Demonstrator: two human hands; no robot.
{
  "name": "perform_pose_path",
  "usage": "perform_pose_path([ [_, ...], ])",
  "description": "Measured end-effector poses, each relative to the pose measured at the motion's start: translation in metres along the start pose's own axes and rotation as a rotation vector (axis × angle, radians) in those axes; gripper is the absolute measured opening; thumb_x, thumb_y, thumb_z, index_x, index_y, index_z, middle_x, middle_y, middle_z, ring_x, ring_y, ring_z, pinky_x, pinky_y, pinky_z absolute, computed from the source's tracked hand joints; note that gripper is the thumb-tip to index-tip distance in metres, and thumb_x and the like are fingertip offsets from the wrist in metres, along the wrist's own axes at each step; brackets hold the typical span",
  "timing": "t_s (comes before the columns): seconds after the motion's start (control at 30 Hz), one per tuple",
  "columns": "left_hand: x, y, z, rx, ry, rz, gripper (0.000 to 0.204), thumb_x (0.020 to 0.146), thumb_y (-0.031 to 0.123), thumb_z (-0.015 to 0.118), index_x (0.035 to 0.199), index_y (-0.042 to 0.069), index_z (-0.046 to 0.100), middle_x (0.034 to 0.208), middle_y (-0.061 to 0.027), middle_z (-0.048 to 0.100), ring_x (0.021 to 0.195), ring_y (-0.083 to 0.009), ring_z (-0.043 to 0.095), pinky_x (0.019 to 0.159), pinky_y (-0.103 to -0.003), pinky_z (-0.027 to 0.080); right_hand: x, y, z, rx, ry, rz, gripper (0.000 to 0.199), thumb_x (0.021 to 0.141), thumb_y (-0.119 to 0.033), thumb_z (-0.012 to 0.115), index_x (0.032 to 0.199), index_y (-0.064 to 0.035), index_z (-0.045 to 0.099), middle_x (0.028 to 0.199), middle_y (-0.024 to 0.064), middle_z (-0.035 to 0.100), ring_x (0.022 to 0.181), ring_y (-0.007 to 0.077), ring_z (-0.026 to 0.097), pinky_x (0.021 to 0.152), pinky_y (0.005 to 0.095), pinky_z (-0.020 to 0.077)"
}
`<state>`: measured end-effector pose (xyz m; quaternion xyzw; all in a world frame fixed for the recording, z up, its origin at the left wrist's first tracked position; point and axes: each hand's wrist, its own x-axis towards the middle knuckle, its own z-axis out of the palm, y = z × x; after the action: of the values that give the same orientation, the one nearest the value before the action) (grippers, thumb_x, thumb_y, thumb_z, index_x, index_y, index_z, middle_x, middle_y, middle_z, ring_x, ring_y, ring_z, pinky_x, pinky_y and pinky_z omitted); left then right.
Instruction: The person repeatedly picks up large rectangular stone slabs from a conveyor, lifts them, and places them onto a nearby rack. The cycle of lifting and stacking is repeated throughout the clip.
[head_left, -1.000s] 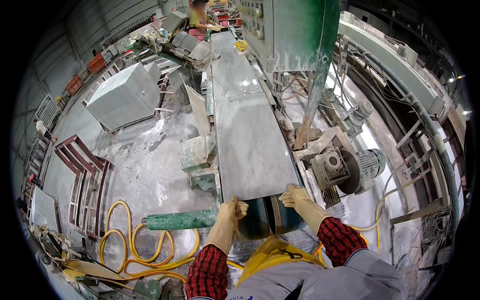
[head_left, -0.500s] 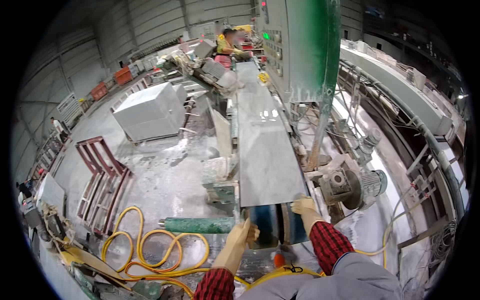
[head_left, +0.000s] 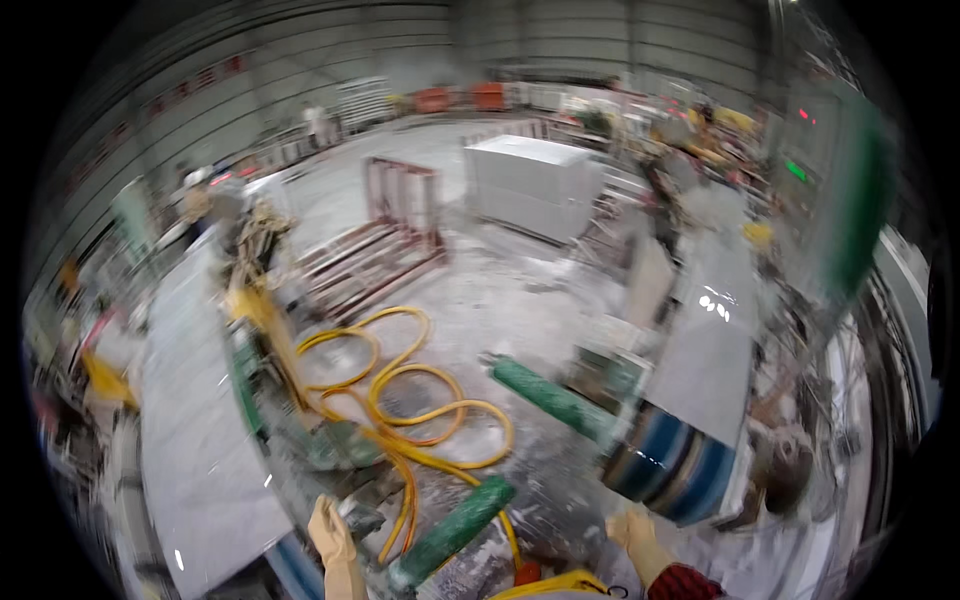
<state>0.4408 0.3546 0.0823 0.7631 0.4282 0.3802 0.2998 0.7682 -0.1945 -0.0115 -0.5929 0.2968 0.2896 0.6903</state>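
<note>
Left hand: gloved, raised open, empty, just beside a green roller. Right hand: gloved, grip unclear through blur, near the blue drum ending the grey stone slab. Yellow hose coiled on the floor between.

I am standing in a big stone-cutting workshop. High grey walls close in a wide hall with a dusty, wet concrete floor. Grey stone slabs lie on roller lines with green rollers, a yellow hose coils on the ground, a red metal rack and a large pale stone block stand further back.
</note>
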Motion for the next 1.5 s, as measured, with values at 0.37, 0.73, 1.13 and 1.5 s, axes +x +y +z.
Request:
perform_pose_path([
  [0.37, -0.158, -0.008, -0.137, 0.700, -0.300, 0.205, 0.074, 0.098, 0.036, 0.071, 0.156, -0.006, 0.049, 0.160, -0.0339, 0.048, 0.149, -0.0518, 0.043, 0.125, -0.059, 0.032, -0.009, 0.127, 0.079, -0.308, -0.461, 0.031, 0.035, 0.113, -0.027, 0.063, 0.124, 0.0063, 0.065, 0.112, 0.0266, 0.079, 0.087, 0.0335, 0.080, 0.074, 0.0408, 0.0689],
  [0.73, -0.150, -0.036, -0.155, 0.698, -0.433, 0.212, 0.070, 0.103, 0.042, 0.067, 0.154, 0.000, 0.045, 0.162, -0.0289, 0.046, 0.148, -0.0482, 0.044, 0.126, -0.054, 0.034, -0.197, 0.239, 0.146, -0.442, -0.734, 0.114, 0.041, 0.113, -0.026, 0.061, 0.132, 0.0101, 0.065, 0.123, 0.0268, 0.077, 0.102, 0.0349, 0.079, 0.090, 0.0443, 0.0672],
  [1.13, -0.156, -0.077, -0.236, 0.295, -0.451, 0.541, 0.051, 0.103, 0.030, 0.069, 0.146, 0.005, 0.058, 0.151, -0.0260, 0.059, 0.144, -0.0446, 0.052, 0.124, -0.052, 0.039, -0.244, 0.263, 0.290, -0.430, -0.880, -0.524, 0.037, 0.110, -0.022, 0.068, 0.130, 0.0097, 0.072, 0.110, 0.0180, 0.081, 0.098, 0.0227, 0.078, 0.089, 0.0348, 0.0630],
  [1.5, -0.070, -0.254, -0.477, 0.668, -0.105, 0.218, 0.067, 0.096, 0.032, 0.077, 0.152, 0.004, 0.055, 0.157, -0.0251, 0.054, 0.147, -0.0486, 0.047, 0.126, -0.057, 0.034, -0.400, 0.313, 0.413, -0.974, -0.584, -1.391, 0.030, 0.100, -0.019, 0.069, 0.124, -0.0024, 0.073, 0.111, 0.0223, 0.076, 0.103, 0.0402, 0.071, 0.093, 0.0470, 0.0555],
])
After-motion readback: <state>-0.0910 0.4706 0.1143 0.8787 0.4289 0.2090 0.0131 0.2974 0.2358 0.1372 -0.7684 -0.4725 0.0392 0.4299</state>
